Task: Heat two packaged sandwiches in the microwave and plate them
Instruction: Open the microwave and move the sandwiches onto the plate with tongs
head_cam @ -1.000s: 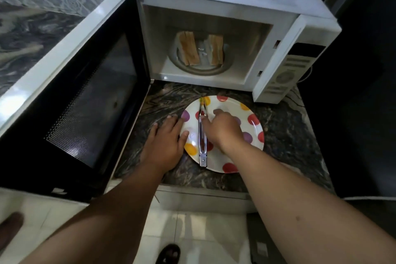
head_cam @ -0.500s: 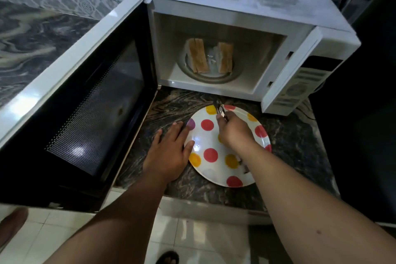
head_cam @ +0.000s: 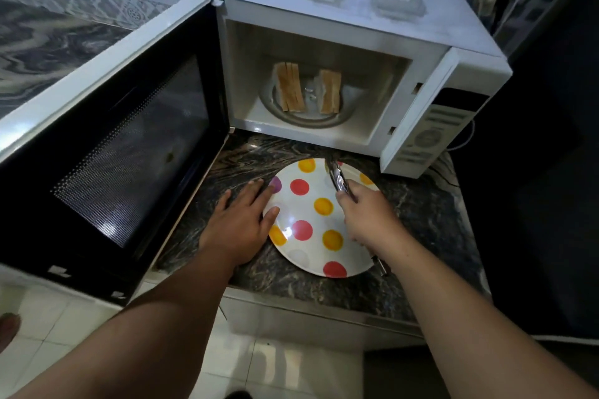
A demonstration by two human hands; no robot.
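Risk, left to right: microwave door [head_cam: 107, 152] hangs wide open at left, near the left forearm; a bump is possible. Two sandwiches [head_cam: 308, 91] stand on edge on the turntable, inside the microwave [head_cam: 356, 52], far from the plate; a loose tong grip could topple or drop one in transit.

Left hand [head_cam: 240, 223]: flat on the counter [head_cam: 428, 223], fingers straight, fingertips touching the spotted plate [head_cam: 301, 207] rim. Right hand [head_cam: 366, 214]: curled round metal tongs [head_cam: 337, 176], tips pointing toward the oven, over the plate's far right.

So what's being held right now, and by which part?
The right hand grips metal tongs around their middle. The left hand holds nothing, resting flat by the plate.
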